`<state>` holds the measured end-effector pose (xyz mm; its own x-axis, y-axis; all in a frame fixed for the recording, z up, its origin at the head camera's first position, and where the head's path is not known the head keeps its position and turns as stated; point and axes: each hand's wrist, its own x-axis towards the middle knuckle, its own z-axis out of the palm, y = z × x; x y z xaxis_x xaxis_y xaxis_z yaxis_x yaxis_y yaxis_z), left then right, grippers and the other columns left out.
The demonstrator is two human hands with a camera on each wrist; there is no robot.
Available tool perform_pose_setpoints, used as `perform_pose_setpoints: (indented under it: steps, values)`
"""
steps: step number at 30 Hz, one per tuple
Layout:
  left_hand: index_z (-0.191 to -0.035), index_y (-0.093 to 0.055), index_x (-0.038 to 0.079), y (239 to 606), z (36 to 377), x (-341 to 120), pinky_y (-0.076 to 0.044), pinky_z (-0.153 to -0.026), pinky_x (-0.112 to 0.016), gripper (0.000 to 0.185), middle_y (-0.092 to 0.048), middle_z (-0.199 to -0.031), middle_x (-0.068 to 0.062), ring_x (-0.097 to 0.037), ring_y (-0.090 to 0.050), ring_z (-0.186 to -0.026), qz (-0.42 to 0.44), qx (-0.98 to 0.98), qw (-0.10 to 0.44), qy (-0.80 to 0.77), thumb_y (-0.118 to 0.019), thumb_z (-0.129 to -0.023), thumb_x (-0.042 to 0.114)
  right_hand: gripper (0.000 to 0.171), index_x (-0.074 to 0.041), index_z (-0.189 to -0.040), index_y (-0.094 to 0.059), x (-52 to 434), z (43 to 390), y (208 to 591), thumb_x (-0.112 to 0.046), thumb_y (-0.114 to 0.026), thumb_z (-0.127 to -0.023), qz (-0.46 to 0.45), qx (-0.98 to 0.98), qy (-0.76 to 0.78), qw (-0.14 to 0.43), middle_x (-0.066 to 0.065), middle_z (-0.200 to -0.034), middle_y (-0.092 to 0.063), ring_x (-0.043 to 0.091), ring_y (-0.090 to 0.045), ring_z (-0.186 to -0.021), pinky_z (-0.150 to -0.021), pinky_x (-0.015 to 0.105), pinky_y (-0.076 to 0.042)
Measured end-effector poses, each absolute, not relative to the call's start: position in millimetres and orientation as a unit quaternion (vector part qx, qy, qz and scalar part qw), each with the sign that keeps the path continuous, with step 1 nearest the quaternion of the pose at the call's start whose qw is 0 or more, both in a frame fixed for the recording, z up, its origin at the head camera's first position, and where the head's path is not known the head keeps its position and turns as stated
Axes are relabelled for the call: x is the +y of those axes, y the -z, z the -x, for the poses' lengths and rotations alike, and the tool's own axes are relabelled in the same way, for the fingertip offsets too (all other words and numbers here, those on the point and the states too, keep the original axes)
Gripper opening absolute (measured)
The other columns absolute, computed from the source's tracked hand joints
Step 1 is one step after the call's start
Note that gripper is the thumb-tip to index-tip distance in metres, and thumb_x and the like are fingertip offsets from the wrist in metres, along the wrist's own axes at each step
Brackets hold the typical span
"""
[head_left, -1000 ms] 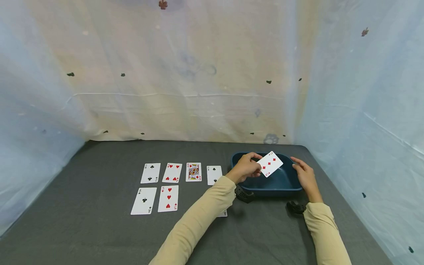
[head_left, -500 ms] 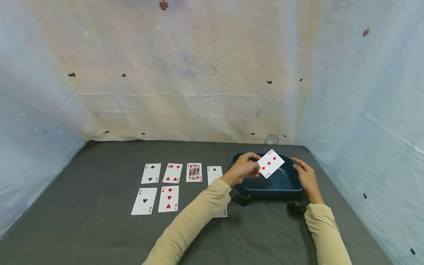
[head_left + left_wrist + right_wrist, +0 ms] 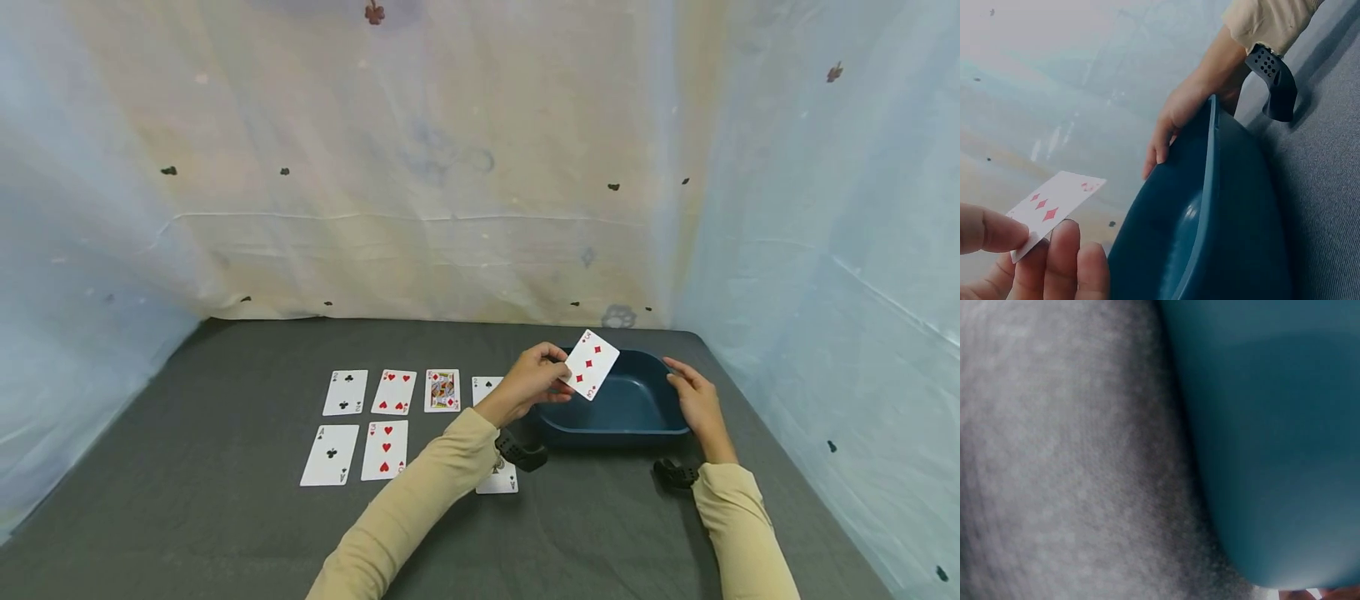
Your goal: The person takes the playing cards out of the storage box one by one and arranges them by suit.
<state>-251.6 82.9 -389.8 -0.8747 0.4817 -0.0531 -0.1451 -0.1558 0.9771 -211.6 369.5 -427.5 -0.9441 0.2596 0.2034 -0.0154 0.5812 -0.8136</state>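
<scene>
My left hand [image 3: 531, 382] pinches a three of diamonds playing card [image 3: 592, 365] between thumb and fingers, face showing. The card overlaps the left part of a dark blue basin [image 3: 611, 435] in the head view. In the left wrist view the card [image 3: 1057, 203] tilts up from my fingertips, beside the basin's rim [image 3: 1211, 162]. My right hand [image 3: 699, 404] grips the basin at its right side, fingers over the rim. The basin's outer wall [image 3: 1285, 456] fills much of the right wrist view, where only bits of fingers show at the bottom edge.
Left of the basin, cards lie face up in two rows: a two of clubs [image 3: 345, 392], four of hearts [image 3: 393, 392], king of diamonds [image 3: 442, 391], ace of clubs [image 3: 330, 455] and three of hearts [image 3: 385, 450]. My left arm partly covers two spade cards. Cloth walls surround the grey table [image 3: 187, 517].
My left hand has carried the three of diamonds leftward and slightly up, from over the basin's middle toward its left side. More of the lower spade card shows. My right hand stays on the rim.
</scene>
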Motion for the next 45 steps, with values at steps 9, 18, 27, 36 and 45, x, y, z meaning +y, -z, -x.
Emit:
perform_pose_setpoints:
  steps: [9, 18, 27, 36, 45]
  values:
    - [-0.102, -0.055, 0.003, 387, 248, 61, -0.053, -0.064, -0.031, 0.012, -0.066, -0.087, -0.008, -0.023, -0.065, -0.074, -0.138, 0.636, 0.184, -0.736, -0.059, -0.091, 0.001, 0.043, 0.002, -0.142, -0.044, 369, 211, 426, -0.02, -0.04, -0.105, 0.066, -0.874, -0.457, 0.151, 0.031, -0.138, -0.044, 0.044, -0.041, -0.124, -0.099, 0.058, -0.031]
    - [-0.102, -0.051, 0.002, 385, 244, 41, -0.052, -0.064, -0.027, 0.012, -0.064, -0.084, -0.01, -0.018, -0.062, -0.068, -0.144, 0.608, 0.205, -0.753, -0.056, -0.092, -0.002, 0.043, 0.002, -0.142, -0.045, 369, 211, 427, -0.019, -0.04, -0.105, 0.067, -0.873, -0.457, 0.157, 0.03, -0.139, -0.044, 0.042, -0.041, -0.123, -0.098, 0.057, -0.032]
    - [-0.1, -0.05, 0.001, 388, 241, 20, -0.053, -0.069, -0.029, 0.012, -0.062, -0.084, -0.009, -0.018, -0.063, -0.071, -0.155, 0.608, 0.197, -0.753, -0.056, -0.091, -0.003, 0.043, 0.001, -0.142, -0.045, 370, 213, 428, -0.022, -0.039, -0.105, 0.068, -0.878, -0.448, 0.153, 0.03, -0.139, -0.043, 0.043, -0.041, -0.123, -0.098, 0.058, -0.032]
    - [-0.1, -0.05, 0.0, 386, 237, -3, -0.053, -0.068, -0.03, 0.011, -0.06, -0.08, -0.007, -0.017, -0.063, -0.07, -0.151, 0.612, 0.175, -0.756, -0.055, -0.09, -0.003, 0.044, 0.001, -0.142, -0.044, 372, 212, 427, -0.023, -0.039, -0.106, 0.07, -0.88, -0.446, 0.151, 0.031, -0.14, -0.041, 0.044, -0.041, -0.122, -0.098, 0.059, -0.031]
    - [-0.1, -0.048, -0.002, 386, 229, -36, -0.053, -0.07, -0.032, 0.012, -0.058, -0.078, -0.008, -0.017, -0.062, -0.07, -0.143, 0.631, 0.167, -0.743, -0.054, -0.09, -0.001, 0.043, 0.003, -0.141, -0.046, 371, 214, 429, -0.021, -0.04, -0.105, 0.069, -0.876, -0.45, 0.157, 0.03, -0.14, -0.043, 0.043, -0.042, -0.122, -0.098, 0.058, -0.032]
